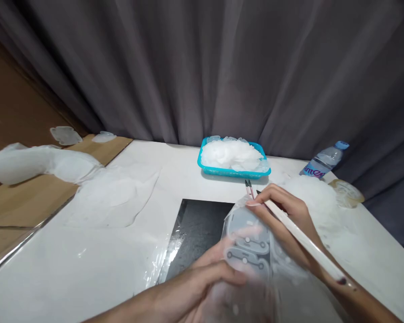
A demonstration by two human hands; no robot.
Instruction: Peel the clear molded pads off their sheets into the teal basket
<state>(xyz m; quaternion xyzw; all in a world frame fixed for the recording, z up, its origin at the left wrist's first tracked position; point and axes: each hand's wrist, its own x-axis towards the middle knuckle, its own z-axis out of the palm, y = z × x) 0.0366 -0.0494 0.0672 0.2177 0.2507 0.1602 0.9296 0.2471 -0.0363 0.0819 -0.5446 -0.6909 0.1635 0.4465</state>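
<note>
We have the thumb of the left hand (208, 278) pressed on the front of a clear plastic sheet (272, 273), its other fingers behind, so the sheet is pinched between them. The fingers of our right hand (286, 211) close around a white stick (305, 235), their tips by the sheet's upper edge. We think too hard a pull there could crease or tear it, and a loose left thumb could let it slip; the stick, lying aslant, might also snag the plastic. The grey pieces (239, 252) show in the sheet just above the left thumb and below the right fingertips. Beyond the sheet we see a black mat (198, 224) on the white worktop (104, 255). Farther out stand a turquoise tray (225, 172) heaped with white pieces (230, 152) and, to the right, a tilted-looking water bottle (325, 159).
</note>
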